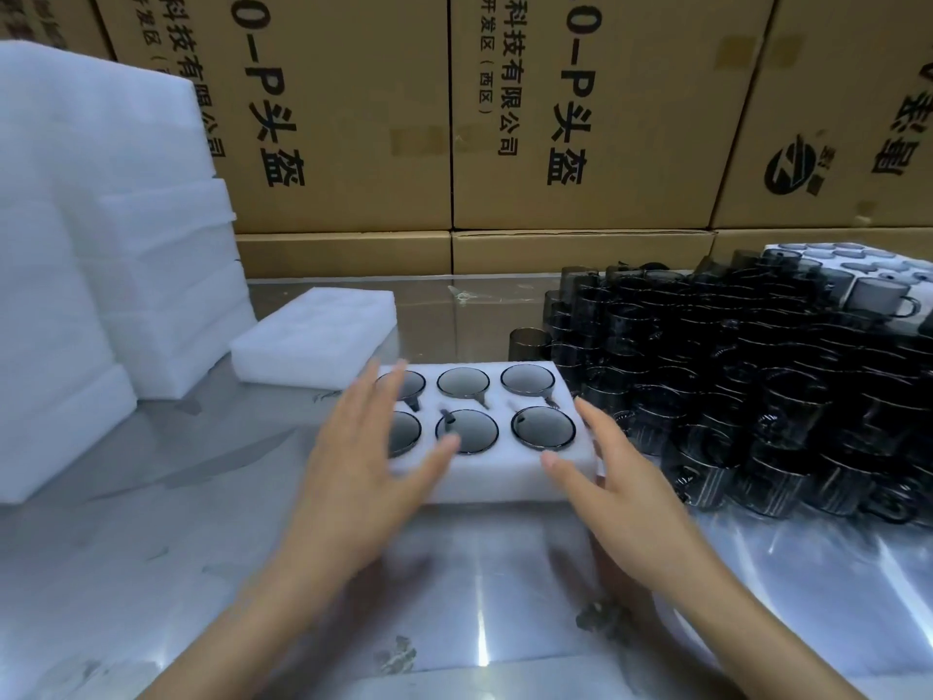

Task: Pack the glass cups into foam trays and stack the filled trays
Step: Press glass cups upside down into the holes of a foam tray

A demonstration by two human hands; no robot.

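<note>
I am holding both hands, left and right, open beside the filled foam tray. Foam soft, glass cups fragile: gripping short ends, level.

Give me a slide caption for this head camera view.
Open left hand and right hand flank a full six-cup foam tray.

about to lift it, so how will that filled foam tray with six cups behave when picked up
The filled foam tray is soft white foam, so it may flex under six glass cups; supporting both ends seems wise. The cups sit deep in their pockets, so tipping looks unlikely. They are glass, so probably fragile if dropped.
</note>
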